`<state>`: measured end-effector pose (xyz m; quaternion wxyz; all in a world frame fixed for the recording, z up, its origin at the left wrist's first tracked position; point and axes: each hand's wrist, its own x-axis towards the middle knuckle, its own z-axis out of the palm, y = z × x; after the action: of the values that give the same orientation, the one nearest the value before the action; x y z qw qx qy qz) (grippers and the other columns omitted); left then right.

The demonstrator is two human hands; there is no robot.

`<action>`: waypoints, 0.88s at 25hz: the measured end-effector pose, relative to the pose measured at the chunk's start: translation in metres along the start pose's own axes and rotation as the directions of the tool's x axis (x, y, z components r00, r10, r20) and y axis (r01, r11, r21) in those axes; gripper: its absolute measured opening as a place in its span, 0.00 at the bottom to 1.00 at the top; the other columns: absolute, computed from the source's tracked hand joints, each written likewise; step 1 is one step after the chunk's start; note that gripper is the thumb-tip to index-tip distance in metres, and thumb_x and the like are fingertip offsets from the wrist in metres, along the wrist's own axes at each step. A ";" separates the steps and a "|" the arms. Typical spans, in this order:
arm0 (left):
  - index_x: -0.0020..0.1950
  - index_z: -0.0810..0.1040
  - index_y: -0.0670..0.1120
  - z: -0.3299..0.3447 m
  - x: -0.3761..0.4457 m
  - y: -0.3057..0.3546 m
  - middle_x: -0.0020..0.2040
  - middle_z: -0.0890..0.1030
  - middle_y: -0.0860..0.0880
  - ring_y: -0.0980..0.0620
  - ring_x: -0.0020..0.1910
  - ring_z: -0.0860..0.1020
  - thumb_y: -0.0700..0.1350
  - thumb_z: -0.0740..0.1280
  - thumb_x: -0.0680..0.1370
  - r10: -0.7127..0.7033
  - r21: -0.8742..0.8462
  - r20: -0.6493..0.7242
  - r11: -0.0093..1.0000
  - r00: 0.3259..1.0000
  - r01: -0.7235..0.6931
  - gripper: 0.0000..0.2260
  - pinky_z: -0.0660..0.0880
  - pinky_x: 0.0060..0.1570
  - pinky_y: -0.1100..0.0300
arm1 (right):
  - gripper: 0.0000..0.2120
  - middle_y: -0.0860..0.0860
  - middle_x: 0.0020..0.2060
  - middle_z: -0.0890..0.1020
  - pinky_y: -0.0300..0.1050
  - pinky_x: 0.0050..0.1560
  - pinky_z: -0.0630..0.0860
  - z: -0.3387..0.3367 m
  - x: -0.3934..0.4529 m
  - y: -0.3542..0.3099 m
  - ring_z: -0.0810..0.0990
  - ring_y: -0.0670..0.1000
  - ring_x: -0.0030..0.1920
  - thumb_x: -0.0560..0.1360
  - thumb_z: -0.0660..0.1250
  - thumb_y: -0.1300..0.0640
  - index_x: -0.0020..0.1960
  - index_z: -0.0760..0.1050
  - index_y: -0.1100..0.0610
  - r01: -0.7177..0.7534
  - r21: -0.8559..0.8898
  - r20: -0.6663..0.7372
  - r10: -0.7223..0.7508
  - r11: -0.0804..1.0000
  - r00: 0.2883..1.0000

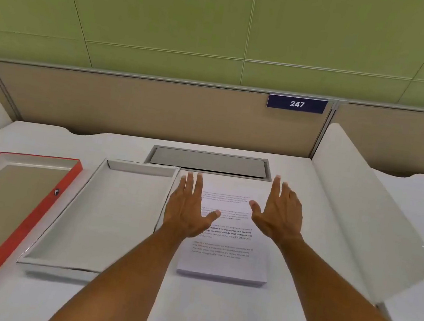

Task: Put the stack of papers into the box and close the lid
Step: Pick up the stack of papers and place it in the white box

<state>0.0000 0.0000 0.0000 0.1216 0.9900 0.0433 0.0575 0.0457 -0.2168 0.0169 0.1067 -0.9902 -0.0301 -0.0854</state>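
Note:
A stack of printed white papers (pixel 223 261) lies on the white desk, right of centre. To its left stands an empty shallow white box (pixel 106 216), open side up. Further left lies the lid (pixel 40 207), inside up, with red-orange sides and a tan inner face. My left hand (pixel 189 208) hovers flat over the left edge of the stack, fingers spread, holding nothing. Over the stack's right edge my right hand (pixel 278 212) is spread too, palm turned inward and empty. Both hands hide part of the top sheet.
A grey cable hatch (pixel 209 162) is set in the desk just behind the papers. A curved white divider (pixel 359 220) rises at the right. A tan partition with a blue "247" sign (pixel 297 104) closes the back.

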 end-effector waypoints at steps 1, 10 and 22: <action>0.79 0.39 0.48 0.008 -0.001 0.001 0.81 0.42 0.44 0.42 0.79 0.44 0.70 0.56 0.73 -0.075 -0.096 0.091 0.992 0.993 0.084 0.45 0.50 0.75 0.44 | 0.39 0.62 0.73 0.64 0.57 0.69 0.65 0.005 0.000 0.003 0.65 0.62 0.72 0.75 0.59 0.38 0.77 0.51 0.59 -0.064 0.064 0.064 0.060 0.996 0.996; 0.73 0.61 0.39 0.054 0.012 -0.009 0.70 0.70 0.38 0.39 0.69 0.69 0.50 0.69 0.75 -0.394 -0.333 0.324 0.804 0.860 0.493 0.32 0.70 0.65 0.50 | 0.26 0.61 0.60 0.78 0.52 0.55 0.75 0.065 0.004 0.015 0.77 0.61 0.59 0.74 0.68 0.45 0.61 0.71 0.63 -0.442 0.362 0.458 0.257 0.821 0.851; 0.60 0.75 0.39 0.056 0.045 -0.029 0.53 0.82 0.43 0.46 0.44 0.81 0.52 0.68 0.76 -0.483 -0.536 0.511 0.469 0.712 0.702 0.19 0.75 0.33 0.58 | 0.27 0.60 0.52 0.83 0.62 0.50 0.81 0.078 0.035 0.021 0.84 0.62 0.48 0.67 0.77 0.47 0.58 0.74 0.62 -0.744 0.509 0.708 0.280 0.434 0.648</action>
<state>0.0497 0.0197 -0.0563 0.5029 0.7834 0.3445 -0.1218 0.0949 -0.2191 -0.0561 0.5259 -0.7814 0.2266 0.2478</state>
